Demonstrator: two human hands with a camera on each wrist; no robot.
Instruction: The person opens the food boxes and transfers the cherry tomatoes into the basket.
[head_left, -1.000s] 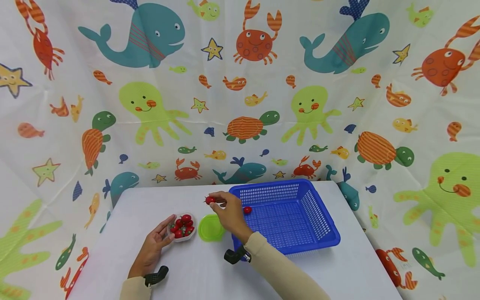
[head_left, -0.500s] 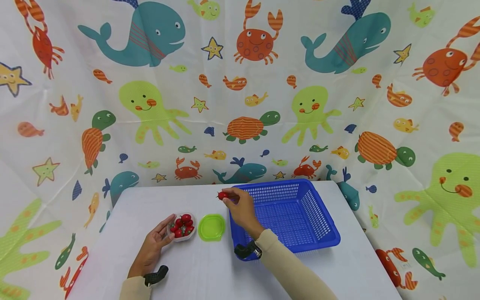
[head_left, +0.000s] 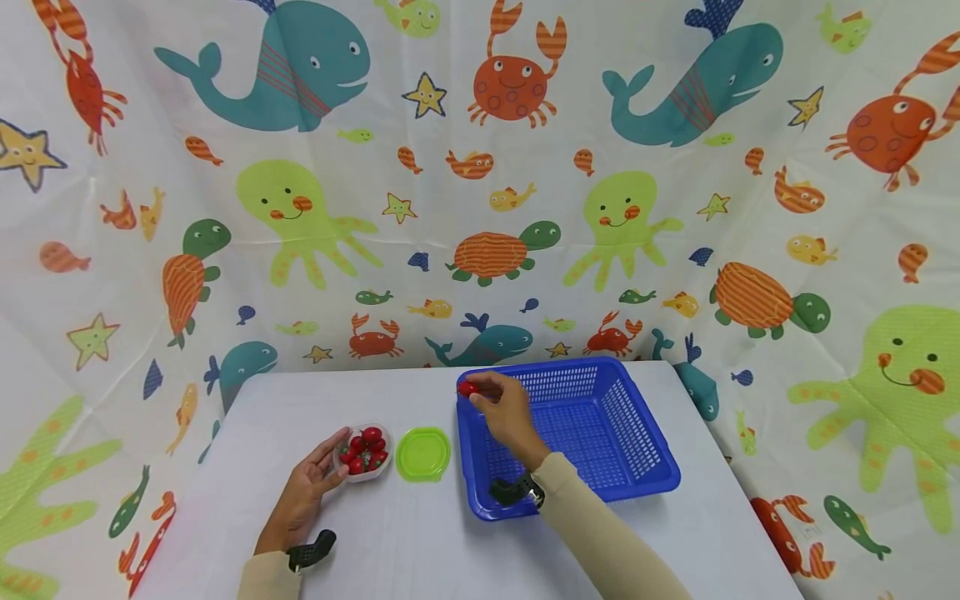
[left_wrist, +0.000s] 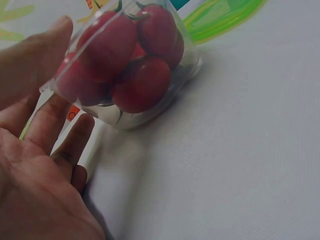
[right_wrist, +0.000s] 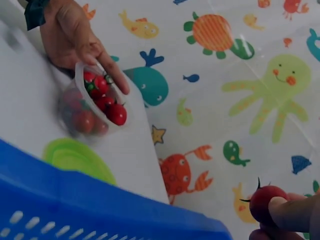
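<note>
My right hand (head_left: 512,417) pinches a cherry tomato (head_left: 467,388) by thumb and fingers, above the left rim of the blue basket (head_left: 660,467). Thin green sepals stick out from this tomato (right_wrist: 265,204) in the right wrist view. On the table's left side my left hand (head_left: 303,492) holds a clear plastic tub (head_left: 364,479) between thumb and fingers. Several red cherry tomatoes (left_wrist: 142,82) fill the tub. In the head view, my right hand and forearm hide part of the basket's left inside.
A bright green lid (head_left: 422,454) lies on the white table (head_left: 405,542) between tub and basket. Behind the table hangs a curtain (head_left: 435,200) printed with sea animals. Each wrist wears a strapped black camera (head_left: 312,550).
My right hand has carried the cherry tomato rightward from above the green lid to the basket's rim. A tomato seen earlier inside the basket is now hidden. My left hand stays put.
</note>
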